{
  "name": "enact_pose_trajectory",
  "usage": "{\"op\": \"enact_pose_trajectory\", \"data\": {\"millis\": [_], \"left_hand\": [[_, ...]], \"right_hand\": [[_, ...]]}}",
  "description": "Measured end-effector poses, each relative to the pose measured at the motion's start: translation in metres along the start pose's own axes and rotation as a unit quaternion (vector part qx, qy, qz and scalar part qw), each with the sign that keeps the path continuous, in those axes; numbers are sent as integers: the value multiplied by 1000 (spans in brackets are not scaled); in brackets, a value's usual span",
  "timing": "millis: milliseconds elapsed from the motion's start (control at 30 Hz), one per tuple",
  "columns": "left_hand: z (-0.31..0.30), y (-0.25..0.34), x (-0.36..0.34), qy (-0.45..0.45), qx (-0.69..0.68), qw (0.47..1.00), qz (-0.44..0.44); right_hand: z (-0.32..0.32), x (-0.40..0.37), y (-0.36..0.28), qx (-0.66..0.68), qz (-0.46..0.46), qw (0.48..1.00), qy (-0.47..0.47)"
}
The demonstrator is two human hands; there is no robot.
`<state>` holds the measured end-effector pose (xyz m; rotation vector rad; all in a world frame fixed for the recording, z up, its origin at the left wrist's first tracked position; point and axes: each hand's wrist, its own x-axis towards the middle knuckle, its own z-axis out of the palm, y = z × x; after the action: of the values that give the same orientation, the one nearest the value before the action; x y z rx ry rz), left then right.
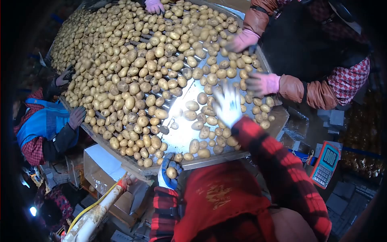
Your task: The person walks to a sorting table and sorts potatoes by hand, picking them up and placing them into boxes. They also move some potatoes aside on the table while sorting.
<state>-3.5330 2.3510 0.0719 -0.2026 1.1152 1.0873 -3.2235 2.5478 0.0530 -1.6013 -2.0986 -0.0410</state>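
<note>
My left hand (168, 174), in a blue and white glove, is at the table's near edge with its fingers curled around a potato (171, 172). My right hand (228, 105), in a white glove, reaches over the right part of the metal sorting table (179, 135). Its fingers look stretched out and apart, though their tips are smeared by motion. Loose potatoes (204, 132) lie just below and left of it. A large heap of potatoes (117, 68) covers the left and far parts of the table, over metal bars.
A co-worker's pink gloved hands (264, 84) reach in from the right, close to my right hand. Another person's dark-gloved hand (76, 117) rests at the left rim. Cardboard boxes (107, 161), a white pipe (94, 213) and a red scale display (325, 164) stand below table height.
</note>
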Motion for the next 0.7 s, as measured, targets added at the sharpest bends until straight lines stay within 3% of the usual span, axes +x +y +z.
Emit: {"op": "enact_pose_trajectory", "data": {"millis": [67,100,167,233,300,400,533,600,633,700], "left_hand": [[2,0,-1,15,4,1000,-1],[1,-1,-1,7,6,1000,2],[-2,-2,0,-8,12,1000,5],[-3,-2,-1,-17,7,1000,5],[0,0,2,-15,-12,1000,-4],[6,2,-2,-9,4,1000,-1],[3,0,-3,-7,20,1000,4],[6,1,-5,3,10,1000,0],[7,1,-5,8,6,1000,-1],[3,0,-5,-11,-10,1000,-4]], "right_hand": [[46,42,19,22,181,969,-164],[65,45,7,-16,183,970,-158],[48,44,-44,-39,135,962,-236],[50,8,-75,-54,6,972,-229],[38,-31,-97,49,-22,987,-149],[-6,-66,-84,88,-99,972,-194],[-30,-80,-62,100,-86,979,-156],[-36,-50,-59,94,-57,985,-131],[-34,-23,-64,99,-77,989,-75],[-1,13,-74,67,-85,991,-82]]}}
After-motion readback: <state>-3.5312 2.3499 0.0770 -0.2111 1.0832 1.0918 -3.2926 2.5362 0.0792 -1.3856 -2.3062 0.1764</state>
